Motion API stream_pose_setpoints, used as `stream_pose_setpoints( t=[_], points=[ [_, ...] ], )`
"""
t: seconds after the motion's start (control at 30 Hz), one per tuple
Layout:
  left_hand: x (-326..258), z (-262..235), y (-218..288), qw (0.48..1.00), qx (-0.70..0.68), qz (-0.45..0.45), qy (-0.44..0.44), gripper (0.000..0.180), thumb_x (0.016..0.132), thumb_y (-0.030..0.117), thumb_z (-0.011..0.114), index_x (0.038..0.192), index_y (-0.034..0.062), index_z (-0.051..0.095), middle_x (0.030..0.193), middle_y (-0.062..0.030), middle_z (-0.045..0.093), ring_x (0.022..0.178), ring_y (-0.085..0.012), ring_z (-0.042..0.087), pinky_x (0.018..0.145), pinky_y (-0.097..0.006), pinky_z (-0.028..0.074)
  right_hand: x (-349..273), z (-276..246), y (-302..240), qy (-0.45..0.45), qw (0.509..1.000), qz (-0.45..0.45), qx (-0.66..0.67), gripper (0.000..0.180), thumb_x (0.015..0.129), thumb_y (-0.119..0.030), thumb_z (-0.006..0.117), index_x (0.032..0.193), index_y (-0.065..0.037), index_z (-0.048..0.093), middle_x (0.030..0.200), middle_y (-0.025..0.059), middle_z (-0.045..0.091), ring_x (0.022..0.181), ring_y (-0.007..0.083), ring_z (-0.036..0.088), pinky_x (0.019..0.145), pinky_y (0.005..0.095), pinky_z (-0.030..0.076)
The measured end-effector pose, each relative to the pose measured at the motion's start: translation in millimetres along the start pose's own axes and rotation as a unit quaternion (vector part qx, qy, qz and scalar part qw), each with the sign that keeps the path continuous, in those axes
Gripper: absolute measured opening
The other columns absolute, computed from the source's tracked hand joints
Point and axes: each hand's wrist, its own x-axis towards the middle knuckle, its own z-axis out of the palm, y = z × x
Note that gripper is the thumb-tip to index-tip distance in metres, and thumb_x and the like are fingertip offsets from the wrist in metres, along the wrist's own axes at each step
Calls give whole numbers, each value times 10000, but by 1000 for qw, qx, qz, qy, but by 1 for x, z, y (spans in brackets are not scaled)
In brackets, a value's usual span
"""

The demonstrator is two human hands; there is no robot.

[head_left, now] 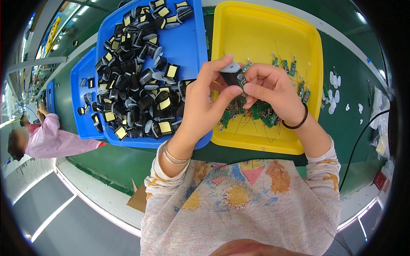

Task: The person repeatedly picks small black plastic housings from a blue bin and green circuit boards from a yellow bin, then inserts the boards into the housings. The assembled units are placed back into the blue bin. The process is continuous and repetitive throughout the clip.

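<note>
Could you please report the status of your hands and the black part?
Left hand gripping black housing with grey cap. Right hand touching green circuit board beside it. Housing above yellow tray; no visible obstruction.

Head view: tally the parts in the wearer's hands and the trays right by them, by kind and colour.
Black housing in the left hand: 1
Green circuit board at the right hand: 1
Blue trays, large one and smaller one: 2
Yellow tray: 1
Total: 5
</note>
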Motion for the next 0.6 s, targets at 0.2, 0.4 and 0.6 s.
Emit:
stream_pose_setpoints(
  t=[0.2, 0.4, 0.6],
  points=[
    [4, 2, 12, 999, 21, 37, 1, 425, 761, 50, 585, 1168, 15, 468, 998, -126, 583, 864, -211, 571, 819, -298, 443, -3, 8, 1, 102, 907, -217, -347, 107, 749, -54, 636, 802, 0, 559, 698, 59, 570, 589, 134, 584, 531, 231, 470],
    [3, -1, 3, 997, 53, 57, 19, 405, 714, -3, 533, 1118, 9, 507, 967, -136, 587, 883, -248, 577, 818, -308, 427, -3, 10, 4, 99, 858, -274, -423, 106, 723, -33, 644, 784, -3, 563, 703, 91, 567, 583, 184, 596, 531, 235, 471],
    [1, -7, 5, 994, 101, 46, -7, 430, 715, -45, 509, 1143, -7, 505, 1142, -130, 543, 1059, -196, 503, 945, -312, 344, -4, 11, 2, 85, 893, -235, -375, 91, 735, -28, 636, 785, -1, 565, 709, 82, 569, 593, 158, 596, 535, 231, 473]
  ],
)
